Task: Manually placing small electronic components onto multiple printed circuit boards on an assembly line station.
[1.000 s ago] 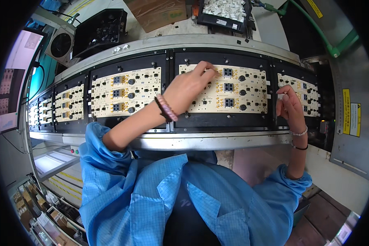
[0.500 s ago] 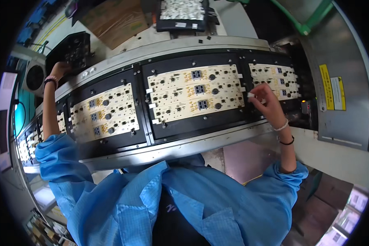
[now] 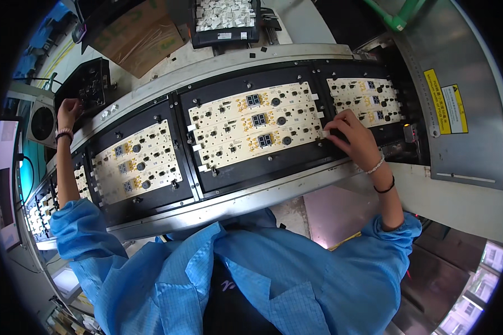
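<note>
In the middle of a long rail, a cream circuit board panel [image 3: 229, 120] lies in a black carrier frame [image 3: 288, 159]. It bears small two-digit displays and round black parts. My right hand [image 3: 355, 140] is at the panel's right edge, thumb and forefinger pinched on a small white connector [image 3: 323, 134]. Two similar white connectors sit above it along that edge. At the far left, my left hand [image 3: 69, 111] is beside a black bin [image 3: 103, 84] of small dark parts. Its fingers are curled together, and anything between them is too small to make out.
Similar board panels lie left [image 3: 137, 159] and right [image 3: 366, 100] along the metal rail [image 3: 246, 204]. Behind stand a cardboard box [image 3: 137, 39] and a black tray [image 3: 223, 37] heaped with white connectors. A grey metal cabinet [image 3: 458, 72] rises at the right.
My right hand has brought the white connector from just off the middle panel to its lower right edge. My left hand has drawn slightly back from the bin. The whole view has shifted.
</note>
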`<state>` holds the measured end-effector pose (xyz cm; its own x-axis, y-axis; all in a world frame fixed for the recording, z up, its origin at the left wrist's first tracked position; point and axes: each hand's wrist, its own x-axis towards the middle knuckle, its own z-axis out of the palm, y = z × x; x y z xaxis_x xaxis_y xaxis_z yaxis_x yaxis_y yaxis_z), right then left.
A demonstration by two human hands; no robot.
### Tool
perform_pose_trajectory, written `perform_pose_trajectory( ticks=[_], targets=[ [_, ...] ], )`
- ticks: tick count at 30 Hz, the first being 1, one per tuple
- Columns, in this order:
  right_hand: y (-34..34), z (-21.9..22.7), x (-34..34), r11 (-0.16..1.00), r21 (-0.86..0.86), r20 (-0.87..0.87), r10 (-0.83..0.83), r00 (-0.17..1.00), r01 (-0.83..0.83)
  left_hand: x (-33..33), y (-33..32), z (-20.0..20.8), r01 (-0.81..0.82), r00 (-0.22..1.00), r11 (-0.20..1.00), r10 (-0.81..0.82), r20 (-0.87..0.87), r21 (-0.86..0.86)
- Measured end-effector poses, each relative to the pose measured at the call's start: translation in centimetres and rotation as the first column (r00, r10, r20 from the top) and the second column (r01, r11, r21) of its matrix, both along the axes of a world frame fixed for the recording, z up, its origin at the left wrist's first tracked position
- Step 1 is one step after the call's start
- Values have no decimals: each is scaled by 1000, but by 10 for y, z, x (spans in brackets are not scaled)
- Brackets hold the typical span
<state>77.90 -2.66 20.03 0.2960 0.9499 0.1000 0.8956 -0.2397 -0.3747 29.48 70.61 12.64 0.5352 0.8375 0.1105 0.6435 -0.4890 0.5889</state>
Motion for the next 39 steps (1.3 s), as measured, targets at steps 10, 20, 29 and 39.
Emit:
perform_pose_trajectory(
  ticks=[10, 20, 29, 39],
  targets=[
    [6, 12, -5, 999, -31, 106, 21, 994, -18, 103, -256, 111, 53, 926, 957, -155, 346, 285],
    [-1, 7, -19, 995, -4, 294, 93, 951, -96, 204, -486, 74, 632, 761, 775, -623, 178, 10],
    [-23, 15, -34, 995, 58, 140, -89, 986, 82, 210, -503, 54, 634, 745, 748, -659, 106, 196],
    [-20, 23, -37, 977, 117, 56, -184, 981, 176, 214, -517, 43, 598, 783, 772, -620, 51, 217]
  ],
)
